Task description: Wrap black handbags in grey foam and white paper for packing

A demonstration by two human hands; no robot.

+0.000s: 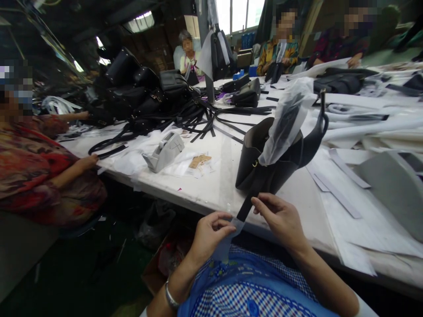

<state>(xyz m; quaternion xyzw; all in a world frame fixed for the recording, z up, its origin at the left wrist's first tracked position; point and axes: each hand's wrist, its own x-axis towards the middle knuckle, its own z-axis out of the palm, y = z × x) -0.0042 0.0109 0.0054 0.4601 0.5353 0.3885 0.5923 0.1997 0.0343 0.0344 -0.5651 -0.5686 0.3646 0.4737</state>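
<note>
A black handbag stands on the white table just beyond my hands. One of its black straps hangs over the table edge towards me. My right hand is closed on this strap, thumb and fingers pinching it. Lower down, my left hand pinches a translucent plastic sleeve at the strap's end. The strap's tip appears to be at or just inside the sleeve's mouth. White translucent wrapping covers another strap part that rises over the bag's opening.
A grey tape dispenser and brown tags lie left of the bag. Black bags and loose straps pile up beyond. Paper strips and a large grey object are on the right. Several co-workers sit around the table, one person at left.
</note>
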